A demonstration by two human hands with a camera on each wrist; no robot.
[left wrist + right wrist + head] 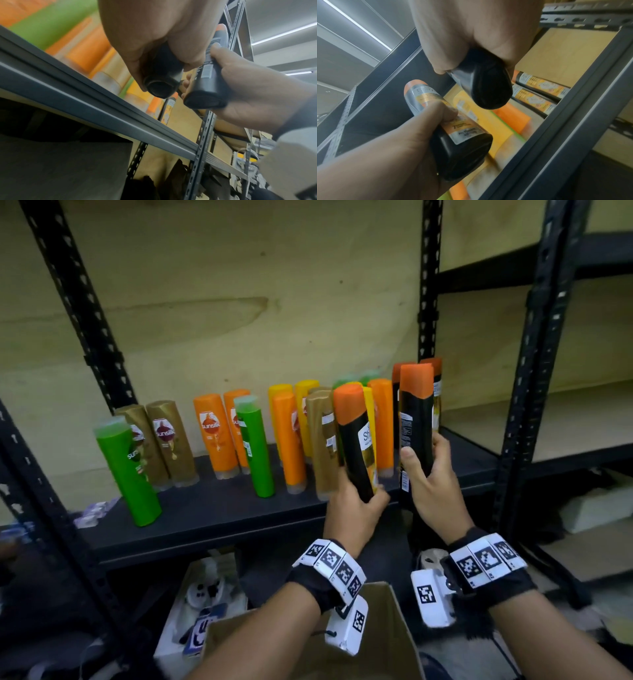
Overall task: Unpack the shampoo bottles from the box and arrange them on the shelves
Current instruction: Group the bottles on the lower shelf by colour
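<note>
i have 1 black bottle with an orange cap in each hand. my left hand (pixel 356 508) has its fingers wrapped round the lower body of the left black bottle (pixel 354 440), which tilts its cap a little to the left; my right hand (pixel 433 484) grips the right black bottle (pixel 416 419) low on its body, and that one stands nearly upright. both bases hang in the air just in front of the shelf (pixel 222 508), near its right end, not yet touching it. the long axis of each bottle runs up and down, cap on top, so i judge the coming move is mostly forward and then down. 2 more black bottles (pixel 435 392) already stand at the back right corner, just behind the right bottle, so the right hand is nearer that group. the orange, yellow, gold and green bottles (pixel 253 446) fill the shelf to the left. the cardboard box (pixel 394 628) sits below my wrists.
</note>
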